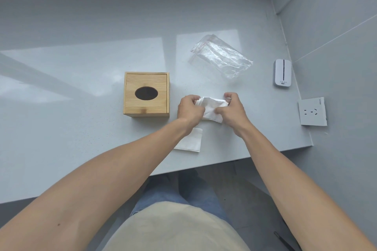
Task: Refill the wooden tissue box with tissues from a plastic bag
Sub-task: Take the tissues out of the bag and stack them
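The wooden tissue box [145, 94] stands on the grey counter, lid on, with a dark oval slot on top. Just right of it, my left hand [188, 110] and my right hand [234, 108] both grip a stack of white tissues [212, 108], one hand at each end. A separate folded tissue [190, 140] lies flat on the counter below my left wrist. The clear plastic bag [220, 57] lies crumpled and looks empty behind the hands.
A small white device [282, 73] stands by the right wall. A white wall socket [312, 111] sits on that wall. The counter's front edge [224, 161] runs just below the loose tissue, and its right corner is near the socket.
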